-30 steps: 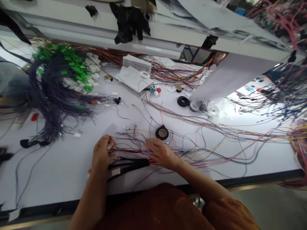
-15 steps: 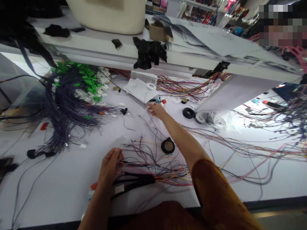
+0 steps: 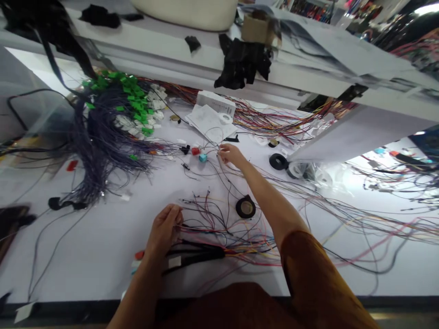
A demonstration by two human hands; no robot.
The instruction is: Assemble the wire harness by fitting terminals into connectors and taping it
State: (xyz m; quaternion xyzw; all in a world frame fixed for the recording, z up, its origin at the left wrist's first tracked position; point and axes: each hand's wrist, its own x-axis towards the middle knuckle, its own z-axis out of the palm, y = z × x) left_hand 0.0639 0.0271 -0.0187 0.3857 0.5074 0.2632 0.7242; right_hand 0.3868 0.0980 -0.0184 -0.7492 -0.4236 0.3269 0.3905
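My left hand [image 3: 163, 230] is curled around the thin coloured wires of a wire harness [image 3: 219, 237], near where they leave a black sleeved bundle [image 3: 195, 256]. My right hand [image 3: 231, 154] reaches far across the white table, its fingertips among thin wires. A small teal connector [image 3: 203, 157] and a red connector [image 3: 195, 151] lie just left of those fingertips. A roll of black tape [image 3: 245, 207] sits between my two hands. Whether my right fingers pinch a wire is hidden.
A large bundle of dark purple wires [image 3: 106, 146] with green and white connectors lies at the left. Further back are a white box [image 3: 216, 103], a paper sheet [image 3: 206, 121] and more coloured wires. Tape rolls [image 3: 278, 161] stand at the right, below a white shelf edge [image 3: 206, 55].
My right hand went from over the wires near my left hand to far forward, where it stays. The teal and red connectors now lie further left. My left hand stays on the wires.
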